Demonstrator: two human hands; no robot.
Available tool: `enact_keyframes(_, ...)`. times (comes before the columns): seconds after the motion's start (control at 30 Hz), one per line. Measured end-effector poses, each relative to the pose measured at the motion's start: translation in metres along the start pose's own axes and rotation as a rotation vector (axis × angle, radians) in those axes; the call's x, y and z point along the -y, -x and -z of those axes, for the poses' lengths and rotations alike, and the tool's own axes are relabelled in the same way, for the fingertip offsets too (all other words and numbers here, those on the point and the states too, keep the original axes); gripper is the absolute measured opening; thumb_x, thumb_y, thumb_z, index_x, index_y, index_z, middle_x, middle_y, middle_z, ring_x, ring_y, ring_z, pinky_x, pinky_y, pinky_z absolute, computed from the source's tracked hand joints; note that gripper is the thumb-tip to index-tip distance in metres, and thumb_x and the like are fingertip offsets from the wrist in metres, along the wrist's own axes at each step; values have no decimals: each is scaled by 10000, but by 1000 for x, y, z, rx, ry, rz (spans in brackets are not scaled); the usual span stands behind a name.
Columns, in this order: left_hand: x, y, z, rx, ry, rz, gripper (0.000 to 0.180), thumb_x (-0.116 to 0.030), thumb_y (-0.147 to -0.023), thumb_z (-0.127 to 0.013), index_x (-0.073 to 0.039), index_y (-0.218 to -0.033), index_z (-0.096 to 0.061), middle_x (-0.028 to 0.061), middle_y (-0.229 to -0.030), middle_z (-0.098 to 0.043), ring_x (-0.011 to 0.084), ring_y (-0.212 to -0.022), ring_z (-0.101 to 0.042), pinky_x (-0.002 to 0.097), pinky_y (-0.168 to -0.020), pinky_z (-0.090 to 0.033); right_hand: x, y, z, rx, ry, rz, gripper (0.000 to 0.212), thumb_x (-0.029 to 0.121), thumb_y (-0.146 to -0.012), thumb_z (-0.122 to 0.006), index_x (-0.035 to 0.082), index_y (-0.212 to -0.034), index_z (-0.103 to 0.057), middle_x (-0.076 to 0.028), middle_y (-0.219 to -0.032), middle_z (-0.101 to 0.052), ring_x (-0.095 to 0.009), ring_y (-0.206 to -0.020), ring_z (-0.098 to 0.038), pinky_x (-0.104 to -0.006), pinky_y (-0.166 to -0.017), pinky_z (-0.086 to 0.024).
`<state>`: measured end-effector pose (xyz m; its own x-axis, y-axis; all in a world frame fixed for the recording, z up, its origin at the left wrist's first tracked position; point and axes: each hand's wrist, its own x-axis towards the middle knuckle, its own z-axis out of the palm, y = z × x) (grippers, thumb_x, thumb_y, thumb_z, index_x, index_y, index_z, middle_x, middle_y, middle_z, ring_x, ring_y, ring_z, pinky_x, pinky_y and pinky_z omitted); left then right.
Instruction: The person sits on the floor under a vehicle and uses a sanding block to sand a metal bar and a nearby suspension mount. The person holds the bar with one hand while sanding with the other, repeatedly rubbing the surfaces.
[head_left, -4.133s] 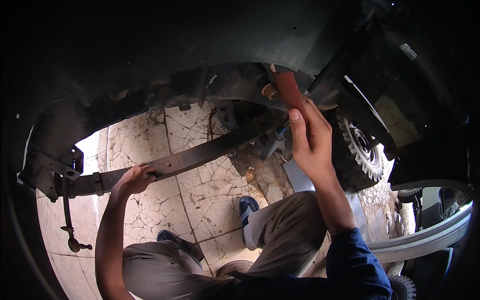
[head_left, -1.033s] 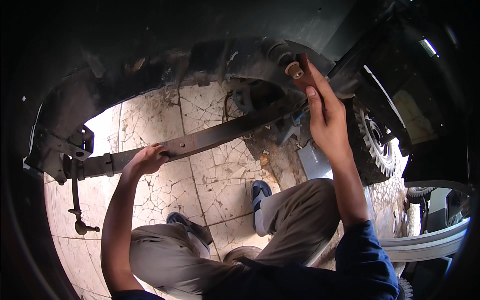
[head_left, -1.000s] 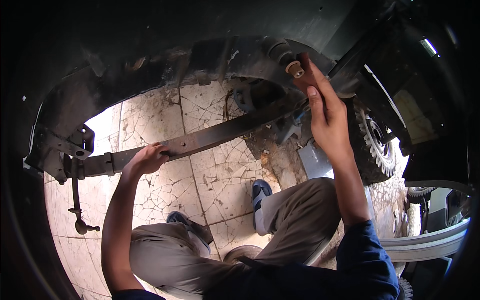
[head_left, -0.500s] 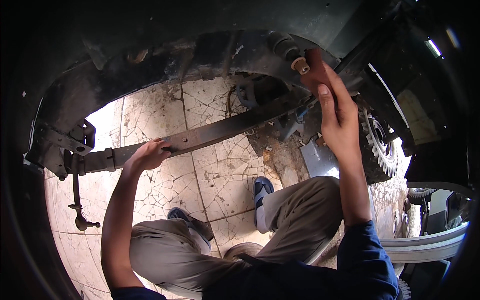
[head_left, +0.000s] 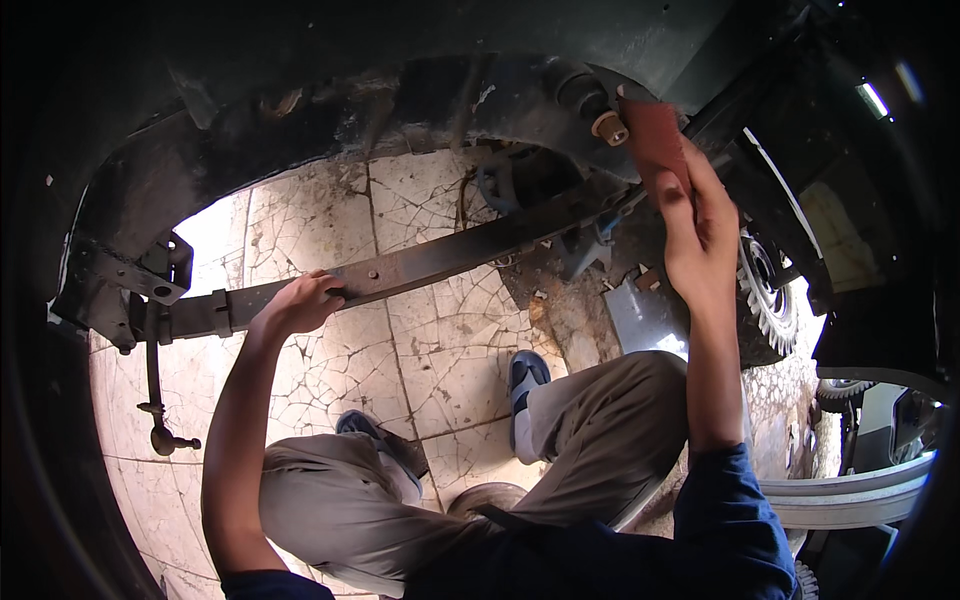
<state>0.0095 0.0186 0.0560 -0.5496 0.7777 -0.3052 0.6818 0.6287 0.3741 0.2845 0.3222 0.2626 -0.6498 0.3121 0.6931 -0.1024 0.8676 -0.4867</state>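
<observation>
My left hand (head_left: pixel 300 303) rests with its fingers curled over the edge of a dark leaf spring (head_left: pixel 425 266) that runs from the left frame bracket up toward the right. Up at the right, my right hand (head_left: pixel 700 245) pinches a folded reddish-brown piece of sandpaper (head_left: pixel 657 138) between thumb and fingers. Just left of the sandpaper, a brass-coloured threaded fitting (head_left: pixel 609 128) sticks out from a dark round part (head_left: pixel 582 93) under the vehicle body. A narrow gap seems to lie between sandpaper and fitting.
A dark curved frame (head_left: pixel 330 115) arches over the work. A rod with a ball joint (head_left: pixel 163 438) hangs at the left. Toothed gear wheels (head_left: pixel 768 290) stand at the right beside a grey metal sheet (head_left: pixel 640 318). Cracked tiles (head_left: pixel 450 345) cover the floor.
My right hand has moved a little to the right with the sandpaper, away from the brass-coloured fitting, which shows more fully. My left hand keeps its place on the leaf spring.
</observation>
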Motion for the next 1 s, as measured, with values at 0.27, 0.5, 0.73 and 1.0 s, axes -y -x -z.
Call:
enact_keyframes(0.27,0,-1,0,12,8,12,394,-271,-935,-590,-75,-1277,-586,140,-1301,-561,317,-1175,-571,381,-998,-460,-8,-9,-19,-41,-199,-61,289,83,-989,-545,24,-1263,-614,-76,-1144,-680,-101,-1015,-598,-258,-902,-463)
enact_keyframes(0.5,6,-3,-4,12,10,-1,402,-299,-929,-584,-83,-1269,-592,128,-1307,-554,315,-1202,-549,376,-1010,-457,-10,-4,-17,-49,-342,7,293,107,-1012,-520,3,-1281,-571,-89,-1186,-652,-115,-1101,-578,-261,-990,-410)
enact_keyframes(0.73,2,-2,-1,15,18,18,392,-287,-934,-583,-83,-1268,-592,125,-1299,-558,315,-1204,-545,376,-1018,-449,-16,-9,-18,-29,-434,-35,399,56,-963,-598,3,-1352,-523,-102,-1317,-594,-134,-1173,-552,-282,-1017,-416)
enact_keyframes(1.0,-6,3,4,24,27,28,390,-279,-935,-582,-73,-1267,-592,126,-1295,-564,317,-1206,-542,373,-1023,-444,-18,-9,-25,-114,-346,-135,359,77,-941,-647,33,-1296,-614,-69,-1175,-675,-122,-1077,-610,-263,-969,-452)
